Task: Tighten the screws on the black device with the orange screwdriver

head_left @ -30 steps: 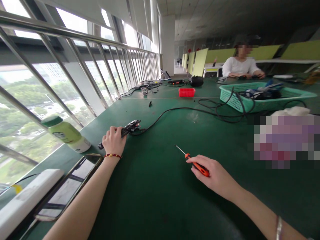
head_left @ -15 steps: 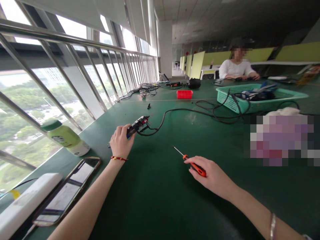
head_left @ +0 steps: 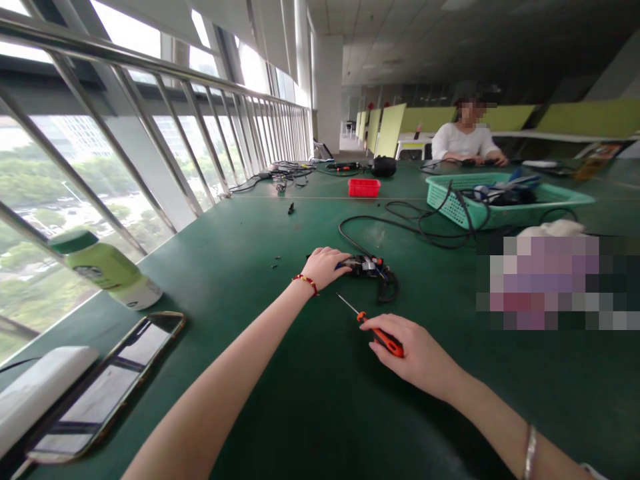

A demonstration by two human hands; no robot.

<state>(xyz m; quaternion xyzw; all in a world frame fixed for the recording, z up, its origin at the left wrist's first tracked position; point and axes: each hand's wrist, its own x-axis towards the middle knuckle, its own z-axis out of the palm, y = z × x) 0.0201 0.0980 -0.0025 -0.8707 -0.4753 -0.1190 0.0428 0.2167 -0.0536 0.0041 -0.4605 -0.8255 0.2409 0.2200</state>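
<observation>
My left hand [head_left: 325,268] is closed around a long black electronic device [head_left: 369,267], held low at the tabletop. Its right end lies bare, with exposed parts and small wires, and a black cable runs from it. The fingers hide its left end. Nearer to me, my right hand [head_left: 417,353] grips an orange-and-black screwdriver [head_left: 387,342]. The thin shaft points up and left, its tip apart from the device. Two tiny dark pieces [head_left: 274,266], perhaps screws, lie left of my left hand.
On the left are a phone [head_left: 107,390], a white box-like thing [head_left: 47,393] and a green bottle [head_left: 107,270]. Farther off stand a red bin [head_left: 364,188] and a green basket [head_left: 507,213] with cables. A person [head_left: 465,141] sits across the table.
My left hand has carried the device rightward, turned it more level and brought it lower. The screwdriver stays in my right hand, nearly unmoved. The view has shifted slightly.
</observation>
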